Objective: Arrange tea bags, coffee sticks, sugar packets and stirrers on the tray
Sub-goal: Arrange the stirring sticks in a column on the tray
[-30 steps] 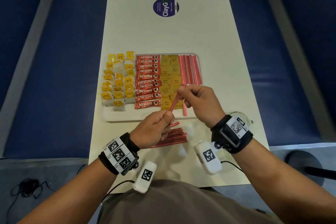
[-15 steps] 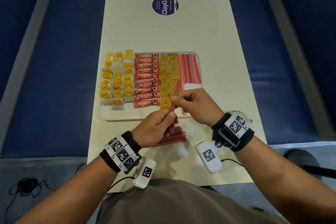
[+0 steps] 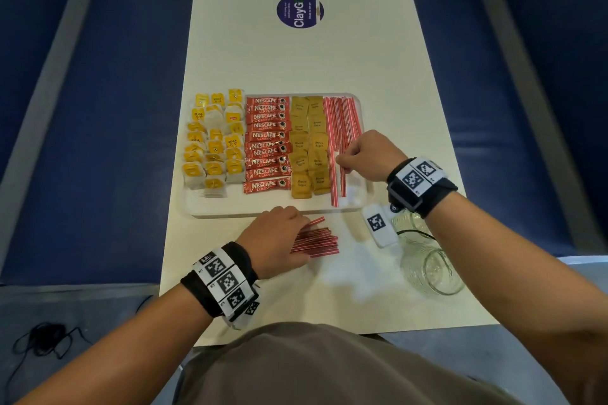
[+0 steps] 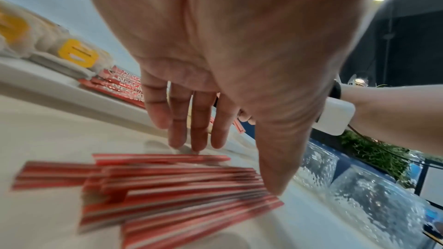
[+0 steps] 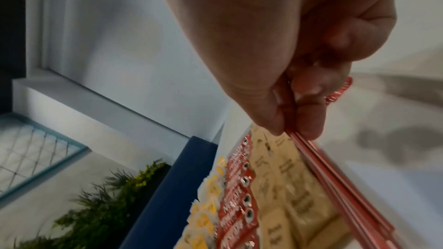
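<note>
A white tray [image 3: 263, 209] holds yellow tea bags [image 3: 214, 141], red Nescafe coffee sticks [image 3: 267, 143], brown sugar packets [image 3: 309, 148] and red striped stirrers [image 3: 342, 122] in columns. My right hand [image 3: 345, 163] is over the tray's right part and pinches a few stirrers [image 5: 335, 183] between thumb and fingers. In front of the tray a loose pile of stirrers [image 3: 316, 242] lies on the table. My left hand [image 3: 279, 237] hovers over that pile [image 4: 167, 192] with straight fingers [image 4: 199, 124], fingertips at its far edge.
A clear glass jar [image 3: 431, 260] lies on its side at the table's near right. A round purple sticker [image 3: 300, 10] marks the cream table [image 3: 296, 59] farther back. Blue benches [image 3: 98, 108] flank both long sides.
My right hand has carried its stirrers right and away, onto the tray's stirrer column. My left hand has let go of them and dropped with straightened fingers onto the loose pile.
</note>
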Demonstrator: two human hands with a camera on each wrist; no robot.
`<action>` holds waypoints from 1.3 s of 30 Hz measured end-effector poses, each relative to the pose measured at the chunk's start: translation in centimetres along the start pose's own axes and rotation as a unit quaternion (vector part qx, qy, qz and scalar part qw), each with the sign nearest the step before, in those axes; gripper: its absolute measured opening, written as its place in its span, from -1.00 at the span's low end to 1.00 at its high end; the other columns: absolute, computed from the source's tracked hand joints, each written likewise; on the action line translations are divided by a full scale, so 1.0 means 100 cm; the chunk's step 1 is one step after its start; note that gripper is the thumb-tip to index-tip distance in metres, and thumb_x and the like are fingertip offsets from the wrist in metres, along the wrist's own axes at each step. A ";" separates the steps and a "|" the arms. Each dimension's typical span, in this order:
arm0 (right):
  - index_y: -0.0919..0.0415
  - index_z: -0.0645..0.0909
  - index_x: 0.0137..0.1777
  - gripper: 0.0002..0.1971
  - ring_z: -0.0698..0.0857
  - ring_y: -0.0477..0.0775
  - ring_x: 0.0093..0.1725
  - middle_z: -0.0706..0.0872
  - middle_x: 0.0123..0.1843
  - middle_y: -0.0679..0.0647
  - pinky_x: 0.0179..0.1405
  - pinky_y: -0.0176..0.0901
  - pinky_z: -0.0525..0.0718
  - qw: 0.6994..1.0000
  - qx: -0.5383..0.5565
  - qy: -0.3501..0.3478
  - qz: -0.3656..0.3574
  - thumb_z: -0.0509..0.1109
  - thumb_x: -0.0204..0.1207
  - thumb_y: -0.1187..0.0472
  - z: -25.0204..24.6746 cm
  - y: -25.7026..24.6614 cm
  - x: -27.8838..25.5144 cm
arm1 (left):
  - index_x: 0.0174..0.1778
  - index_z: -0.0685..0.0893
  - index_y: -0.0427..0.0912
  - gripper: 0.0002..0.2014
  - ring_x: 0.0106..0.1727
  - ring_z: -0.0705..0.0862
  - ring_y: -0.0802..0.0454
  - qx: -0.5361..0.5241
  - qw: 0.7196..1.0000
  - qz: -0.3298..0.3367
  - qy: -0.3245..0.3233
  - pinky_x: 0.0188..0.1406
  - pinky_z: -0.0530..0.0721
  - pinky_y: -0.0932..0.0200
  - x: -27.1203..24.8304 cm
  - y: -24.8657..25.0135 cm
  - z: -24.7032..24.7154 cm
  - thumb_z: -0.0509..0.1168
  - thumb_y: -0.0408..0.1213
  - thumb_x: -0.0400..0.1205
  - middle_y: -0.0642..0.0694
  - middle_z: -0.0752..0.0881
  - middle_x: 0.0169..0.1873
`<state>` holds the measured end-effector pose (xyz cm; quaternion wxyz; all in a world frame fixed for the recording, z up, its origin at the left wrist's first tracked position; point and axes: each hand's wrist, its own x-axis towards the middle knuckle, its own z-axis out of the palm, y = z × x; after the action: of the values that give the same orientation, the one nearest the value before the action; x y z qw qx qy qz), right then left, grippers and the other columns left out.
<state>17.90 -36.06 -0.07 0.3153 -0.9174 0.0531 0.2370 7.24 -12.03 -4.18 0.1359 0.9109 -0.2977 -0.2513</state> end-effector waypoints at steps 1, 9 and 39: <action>0.20 0.83 -0.33 -0.69 0.59 -0.13 -0.51 0.82 -0.34 0.10 -0.43 -0.29 0.53 1.000 -0.013 -0.001 0.006 0.50 0.62 0.09 0.005 0.002 0.001 | 0.47 0.51 0.05 -0.38 0.19 0.56 0.00 0.005 1.000 0.003 0.000 0.23 0.59 0.01 -0.001 0.001 0.001 0.34 0.25 0.54 0.03 0.59 0.25; 0.20 0.84 -0.35 -0.63 0.79 0.02 -0.32 0.84 -0.36 0.07 -0.38 -0.31 0.58 0.999 -0.045 -0.016 0.025 0.46 0.65 0.05 0.027 0.012 0.003 | 0.55 0.48 0.00 -0.34 0.29 0.51 -0.04 0.011 1.000 0.002 -0.003 0.32 0.55 0.02 -0.003 0.003 0.002 0.36 0.19 0.56 -0.01 0.53 0.37; 0.10 0.85 -0.08 -0.70 0.78 -0.03 -0.24 0.83 -0.24 -0.03 -0.07 -0.05 0.79 0.994 -0.099 -0.007 -0.052 0.39 0.66 -0.07 0.030 -0.004 -0.028 | 0.51 0.48 -0.01 -0.45 0.27 0.51 -0.06 0.014 1.000 -0.023 -0.008 0.26 0.50 0.05 -0.002 0.006 -0.001 0.39 0.01 0.61 -0.04 0.53 0.30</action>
<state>14.34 -34.05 -0.62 0.2347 -0.9440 -0.0203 0.2308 6.82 -12.35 -3.80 0.1154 0.9173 -0.2813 -0.2571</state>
